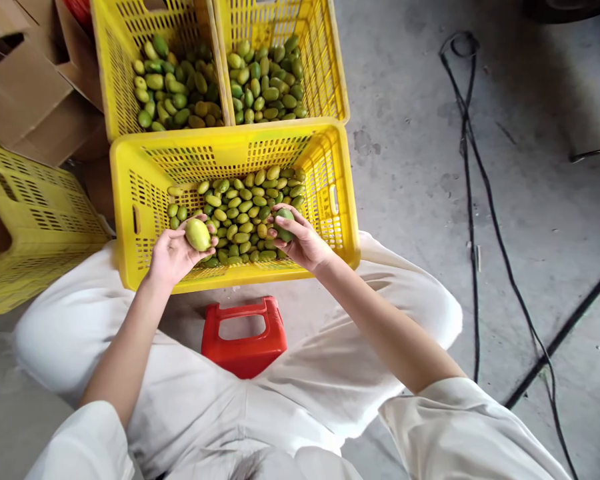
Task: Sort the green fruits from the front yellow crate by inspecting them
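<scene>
My left hand (177, 252) is closed round a yellow-green oval fruit (198, 235), which looks like a small mango. A darker green fruit (284, 225) of the same kind sits in my right hand (303, 241), partly covered by the fingers. Both hands are over the near yellow plastic crate (230, 277), just inside its front rim. Beneath them lies a layer of many loose green and yellowish fruits (245, 208) on the crate's floor.
Behind stand two more yellow crates, a left one (111, 73) and a right one (325, 63), with similar fruits. Cardboard boxes (25, 93) and another crate (30, 220) are at the left. A red stool (244, 353) is between my legs. Black cables (473, 200) cross the floor.
</scene>
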The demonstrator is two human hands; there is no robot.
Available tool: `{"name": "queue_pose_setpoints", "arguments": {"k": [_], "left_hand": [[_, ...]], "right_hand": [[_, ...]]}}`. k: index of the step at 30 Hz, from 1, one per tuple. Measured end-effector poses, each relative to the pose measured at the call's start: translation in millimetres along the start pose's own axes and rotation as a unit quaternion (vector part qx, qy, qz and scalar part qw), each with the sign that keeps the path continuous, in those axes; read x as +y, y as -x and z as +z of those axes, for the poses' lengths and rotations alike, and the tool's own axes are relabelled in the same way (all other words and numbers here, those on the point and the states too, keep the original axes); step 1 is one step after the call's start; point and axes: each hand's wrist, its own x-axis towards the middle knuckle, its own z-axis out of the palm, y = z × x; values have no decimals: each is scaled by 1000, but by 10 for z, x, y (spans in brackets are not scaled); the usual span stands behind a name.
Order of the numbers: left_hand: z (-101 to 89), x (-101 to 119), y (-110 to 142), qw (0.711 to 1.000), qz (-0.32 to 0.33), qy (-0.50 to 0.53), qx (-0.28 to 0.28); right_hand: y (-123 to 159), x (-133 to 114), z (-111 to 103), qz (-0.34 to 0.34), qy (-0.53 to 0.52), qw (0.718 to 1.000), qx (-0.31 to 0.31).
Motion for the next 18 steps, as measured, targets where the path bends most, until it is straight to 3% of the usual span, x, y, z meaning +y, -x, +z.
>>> {"name": "queue_pose_setpoints", "arguments": {"k": [9, 18], "left_hand": [[-6, -65, -21, 997, 41, -38, -50], [13, -67, 0, 998, 41, -7, -39]], "right_hand": [[-35, -36, -42, 26, -57, 998, -26], [-27, 46, -49, 18, -13, 1000, -16]]}}
